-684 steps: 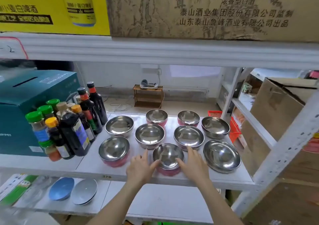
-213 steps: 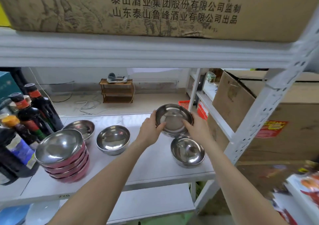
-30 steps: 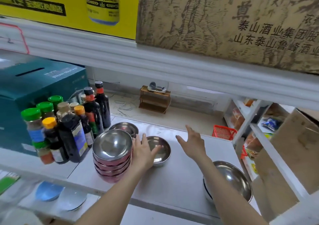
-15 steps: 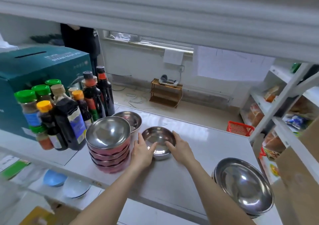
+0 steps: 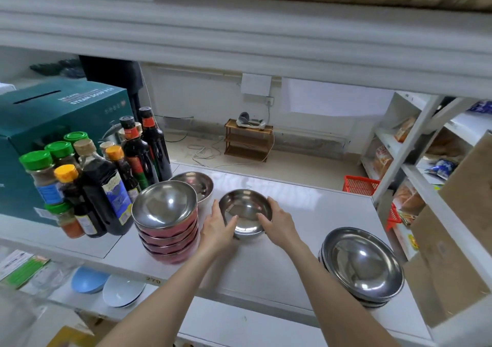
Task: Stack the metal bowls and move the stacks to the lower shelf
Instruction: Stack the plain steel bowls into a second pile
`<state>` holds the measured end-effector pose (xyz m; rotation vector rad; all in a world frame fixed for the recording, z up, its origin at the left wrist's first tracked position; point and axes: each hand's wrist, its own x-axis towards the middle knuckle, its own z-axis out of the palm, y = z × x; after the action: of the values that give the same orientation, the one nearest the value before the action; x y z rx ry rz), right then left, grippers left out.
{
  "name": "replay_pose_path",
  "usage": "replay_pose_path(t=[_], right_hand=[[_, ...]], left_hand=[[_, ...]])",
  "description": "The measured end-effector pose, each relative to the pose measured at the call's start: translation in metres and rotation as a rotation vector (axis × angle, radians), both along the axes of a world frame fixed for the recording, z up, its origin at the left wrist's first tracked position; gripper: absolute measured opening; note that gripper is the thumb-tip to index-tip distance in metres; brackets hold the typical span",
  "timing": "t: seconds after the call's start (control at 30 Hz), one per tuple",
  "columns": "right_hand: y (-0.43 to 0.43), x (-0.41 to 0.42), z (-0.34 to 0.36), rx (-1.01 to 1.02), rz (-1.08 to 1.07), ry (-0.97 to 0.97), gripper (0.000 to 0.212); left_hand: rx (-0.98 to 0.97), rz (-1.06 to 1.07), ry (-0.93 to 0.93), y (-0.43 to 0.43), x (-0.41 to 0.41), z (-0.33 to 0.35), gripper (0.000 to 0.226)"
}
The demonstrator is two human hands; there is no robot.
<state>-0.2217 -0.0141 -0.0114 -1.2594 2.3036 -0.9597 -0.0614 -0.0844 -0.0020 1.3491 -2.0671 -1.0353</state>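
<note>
While cupped from both sides, small steel bowl on the shelf, between red-sided stack and wide stack. Left hand, right hand: fingers wrapping the rim, thumbs hooked inside, forearms angled inward, seemingly for a level lift.

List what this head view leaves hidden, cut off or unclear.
- Red stack: bowl count unsure; rims overlap.
- Right stack: lower bowls hidden under the top one.
- Rear bowl: partly behind the red stack.
- Held bowl: sides covered by left hand and right hand.
- Lower shelf: cut off by the bottom edge.
</note>
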Motion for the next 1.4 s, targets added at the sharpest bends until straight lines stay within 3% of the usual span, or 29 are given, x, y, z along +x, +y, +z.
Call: replay_pose_path(t=[0.3, 0.6, 0.77, 0.93, 1.1, 1.4], right_hand=[[0.058, -0.01, 0.075, -0.07, -0.135, 0.128, 0.061], [0.162, -0.041, 0.121, -0.124, -0.384, 0.156, 0.062], [0.214, -0.047, 0.119, -0.119, -0.463, 0.166, 0.062], [0.242, -0.043, 0.102, -0.074, -0.49, 0.193, 0.049], [0.244, -0.037, 0.084, -0.058, -0.482, 0.136, 0.055], [0.24, -0.037, 0.069, 0.072, -0.51, 0.18, 0.048]], left_hand=[[-0.109, -0.114, 0.096, 0.033, -0.021, 0.07, 0.069], [-0.075, -0.371, 0.157, 0.096, -0.084, 0.107, 0.07], [-0.062, -0.508, 0.195, 0.134, -0.107, 0.101, 0.071], [-0.017, -0.571, 0.153, 0.158, -0.113, 0.079, 0.073], [-0.015, -0.584, 0.078, 0.16, -0.114, 0.057, 0.075], [-0.127, -0.573, -0.02, 0.155, -0.112, 0.042, 0.074]])
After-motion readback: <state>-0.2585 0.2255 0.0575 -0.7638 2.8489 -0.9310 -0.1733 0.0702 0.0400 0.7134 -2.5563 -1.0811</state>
